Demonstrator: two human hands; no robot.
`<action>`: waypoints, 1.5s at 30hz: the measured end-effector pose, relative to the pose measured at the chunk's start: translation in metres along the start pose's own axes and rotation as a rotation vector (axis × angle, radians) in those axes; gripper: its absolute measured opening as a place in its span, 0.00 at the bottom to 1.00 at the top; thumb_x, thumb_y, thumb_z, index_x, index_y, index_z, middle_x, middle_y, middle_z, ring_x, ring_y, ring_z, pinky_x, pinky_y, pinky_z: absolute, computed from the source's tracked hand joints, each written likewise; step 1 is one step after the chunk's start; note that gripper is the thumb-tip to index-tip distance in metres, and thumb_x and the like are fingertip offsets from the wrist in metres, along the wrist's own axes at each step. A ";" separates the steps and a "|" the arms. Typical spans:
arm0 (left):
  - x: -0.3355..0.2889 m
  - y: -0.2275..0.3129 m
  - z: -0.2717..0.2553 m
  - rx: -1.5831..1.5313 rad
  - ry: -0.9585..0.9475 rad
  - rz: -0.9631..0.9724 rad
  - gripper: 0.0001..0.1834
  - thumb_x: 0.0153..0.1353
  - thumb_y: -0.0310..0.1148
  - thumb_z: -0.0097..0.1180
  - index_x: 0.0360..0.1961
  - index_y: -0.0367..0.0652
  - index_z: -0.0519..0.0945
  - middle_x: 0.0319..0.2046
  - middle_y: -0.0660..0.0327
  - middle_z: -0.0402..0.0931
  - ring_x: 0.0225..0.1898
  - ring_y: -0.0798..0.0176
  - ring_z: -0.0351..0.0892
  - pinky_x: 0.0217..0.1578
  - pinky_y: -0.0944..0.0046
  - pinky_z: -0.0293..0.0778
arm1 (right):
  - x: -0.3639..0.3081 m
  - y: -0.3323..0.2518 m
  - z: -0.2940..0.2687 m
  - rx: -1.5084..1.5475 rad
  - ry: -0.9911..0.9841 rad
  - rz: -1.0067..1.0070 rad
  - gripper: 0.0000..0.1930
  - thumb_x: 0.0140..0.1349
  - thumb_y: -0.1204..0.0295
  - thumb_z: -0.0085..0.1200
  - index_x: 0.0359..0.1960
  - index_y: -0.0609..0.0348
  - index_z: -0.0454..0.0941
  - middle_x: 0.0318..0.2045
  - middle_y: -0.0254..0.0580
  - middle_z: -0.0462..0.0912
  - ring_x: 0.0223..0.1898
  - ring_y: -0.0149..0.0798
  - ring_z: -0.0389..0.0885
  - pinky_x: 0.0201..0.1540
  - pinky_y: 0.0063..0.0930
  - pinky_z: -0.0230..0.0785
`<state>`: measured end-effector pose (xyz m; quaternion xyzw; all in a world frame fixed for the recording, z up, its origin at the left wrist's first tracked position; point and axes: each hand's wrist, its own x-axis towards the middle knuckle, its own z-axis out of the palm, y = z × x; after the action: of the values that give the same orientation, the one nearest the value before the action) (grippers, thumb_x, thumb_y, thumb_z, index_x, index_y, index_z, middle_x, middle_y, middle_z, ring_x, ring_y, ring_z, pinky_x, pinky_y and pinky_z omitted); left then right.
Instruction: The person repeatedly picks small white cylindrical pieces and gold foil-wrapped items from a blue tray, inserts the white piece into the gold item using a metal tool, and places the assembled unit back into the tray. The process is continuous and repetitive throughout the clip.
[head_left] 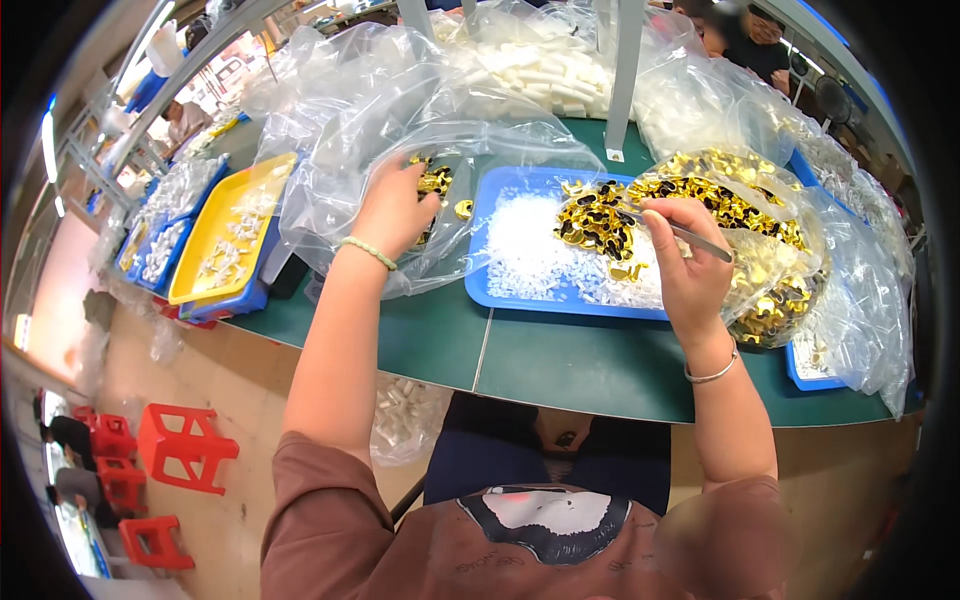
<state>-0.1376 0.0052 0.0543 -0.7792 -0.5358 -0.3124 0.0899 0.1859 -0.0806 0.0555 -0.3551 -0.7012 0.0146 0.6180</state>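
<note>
My left hand (393,208) reaches into a clear plastic bag (345,150), its thumb and fingers apart over shiny gold-coloured pieces (436,180). Part of its fingertips is hidden by the hand and the film. In my right hand (692,270) is a pair of metal tweezers (708,245), with its tip toward a heap of curved gold pieces (597,222). That heap lies in a blue tray (560,310), beside many small white pieces (522,250). One gold piece (463,209) sits apart, between the bag's pile and the tray.
A bulging clear bag of gold pieces (765,290) stands right of the tray. Behind are bags of white cylinders (550,75) and a grey post (622,80). A yellow tray (190,270) rests at left. Red stools (185,445) stand on the floor; other people sit beyond.
</note>
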 end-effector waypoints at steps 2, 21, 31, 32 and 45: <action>0.000 0.006 0.002 0.095 0.108 0.092 0.19 0.55 0.30 0.56 0.48 0.33 0.80 0.37 0.48 0.82 0.36 0.55 0.82 0.44 0.62 0.76 | -0.001 0.001 -0.001 0.007 -0.006 -0.016 0.05 0.60 0.77 0.61 0.36 0.66 0.80 0.33 0.42 0.82 0.33 0.34 0.81 0.37 0.23 0.75; -0.012 0.126 0.073 -0.437 -0.322 0.174 0.13 0.54 0.30 0.62 0.41 0.40 0.82 0.34 0.53 0.78 0.34 0.53 0.79 0.39 0.58 0.75 | -0.002 0.010 -0.003 -0.042 -0.017 -0.063 0.05 0.65 0.74 0.54 0.38 0.63 0.78 0.33 0.44 0.81 0.32 0.41 0.79 0.36 0.28 0.71; -0.003 0.108 0.064 -1.359 -0.492 -0.249 0.15 0.64 0.32 0.59 0.49 0.36 0.80 0.39 0.59 0.82 0.39 0.69 0.81 0.43 0.69 0.77 | -0.009 0.019 0.003 -0.229 -0.496 -0.001 0.04 0.58 0.72 0.59 0.33 0.56 0.81 0.29 0.41 0.81 0.31 0.46 0.80 0.34 0.35 0.72; 0.000 0.108 0.065 -1.442 -0.507 -0.297 0.17 0.66 0.32 0.57 0.53 0.35 0.78 0.41 0.59 0.81 0.42 0.68 0.81 0.47 0.69 0.77 | -0.014 0.025 0.006 -0.251 -0.592 -0.022 0.04 0.55 0.72 0.61 0.33 0.55 0.82 0.28 0.40 0.81 0.30 0.46 0.80 0.34 0.35 0.72; -0.003 0.110 0.072 -1.803 -0.555 -0.654 0.17 0.65 0.31 0.59 0.54 0.39 0.76 0.46 0.59 0.81 0.44 0.70 0.80 0.46 0.70 0.76 | -0.023 0.022 0.019 -0.284 -0.826 0.008 0.06 0.52 0.73 0.62 0.31 0.58 0.82 0.29 0.41 0.81 0.33 0.47 0.81 0.37 0.38 0.73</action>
<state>-0.0121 -0.0080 0.0175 -0.4157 -0.2886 -0.4187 -0.7540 0.1797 -0.0681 0.0215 -0.4037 -0.8832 0.0610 0.2306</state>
